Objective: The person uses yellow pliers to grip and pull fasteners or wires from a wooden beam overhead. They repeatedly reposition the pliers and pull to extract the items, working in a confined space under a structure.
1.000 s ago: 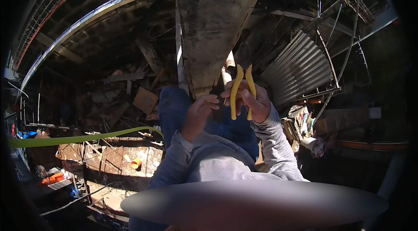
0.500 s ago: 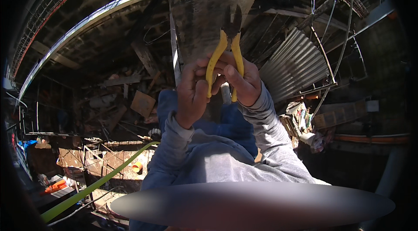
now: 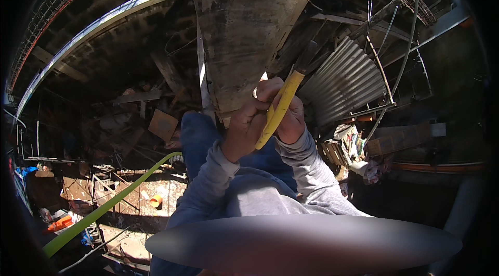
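Observation:
A pair of pliers with yellow handles and dark jaws slants up to the right before my chest, its handles seen nearly edge-on. My right hand is closed around it, fingers curled behind the handles. My left hand is closed too, its fingers bent against the lower handle and close to the right fingertips. Anything small between the fingertips is hidden by the handles. The dark jaws point away from me, with nothing visible gripped in them. Beyond my hands rises a weathered concrete beam.
A corrugated metal sheet stands right of the beam among bars. A pale metal rail curves along the left. Below lie scrap boards and a small orange-yellow container. A green hose crosses at lower left.
The pliers have turned from upright with spread handles to a rightward slant, handles overlapping. Both hands have come lower in the view and closer together.

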The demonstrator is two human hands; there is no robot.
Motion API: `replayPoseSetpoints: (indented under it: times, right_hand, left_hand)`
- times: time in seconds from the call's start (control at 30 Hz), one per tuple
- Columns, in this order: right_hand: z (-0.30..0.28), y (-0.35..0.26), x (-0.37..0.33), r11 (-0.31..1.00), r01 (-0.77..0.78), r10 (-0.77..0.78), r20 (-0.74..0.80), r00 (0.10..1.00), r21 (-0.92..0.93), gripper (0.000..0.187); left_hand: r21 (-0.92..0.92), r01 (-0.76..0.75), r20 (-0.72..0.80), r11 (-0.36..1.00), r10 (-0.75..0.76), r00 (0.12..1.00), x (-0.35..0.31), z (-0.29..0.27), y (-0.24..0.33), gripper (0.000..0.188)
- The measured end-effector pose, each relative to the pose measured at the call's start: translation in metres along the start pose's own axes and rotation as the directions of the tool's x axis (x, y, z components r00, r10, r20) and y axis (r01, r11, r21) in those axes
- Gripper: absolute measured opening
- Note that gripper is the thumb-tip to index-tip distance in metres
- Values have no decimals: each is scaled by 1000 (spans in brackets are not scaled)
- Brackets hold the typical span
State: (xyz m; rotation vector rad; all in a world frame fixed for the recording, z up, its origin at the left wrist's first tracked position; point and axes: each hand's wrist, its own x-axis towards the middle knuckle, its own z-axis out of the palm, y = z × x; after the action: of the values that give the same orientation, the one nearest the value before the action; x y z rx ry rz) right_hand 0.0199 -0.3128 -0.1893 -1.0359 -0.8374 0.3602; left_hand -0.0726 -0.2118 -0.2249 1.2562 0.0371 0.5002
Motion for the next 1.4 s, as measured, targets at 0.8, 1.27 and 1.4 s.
replayPoseSetpoints:
  times: [0.8, 1.27, 1.4]
  right_hand:
    - [-24, -43, 87, 836, -9, -16, -41, 999, -548, 29]
    - [-10, -7, 73, 984, -119, 97, -160, 982, -133, 44]
    - [-20, 1, 74, 984, -44, 26, -106, 994, -174, 41]
  left_hand:
    - [506, -248, -29, 826, 304, 952, 50, 2, 54, 18]
    - [710, -365, 10, 602, 510, 860, 89, -29, 75, 12]
    - [654, -291, -48, 699, 422, 905, 87, -28, 79, 12]
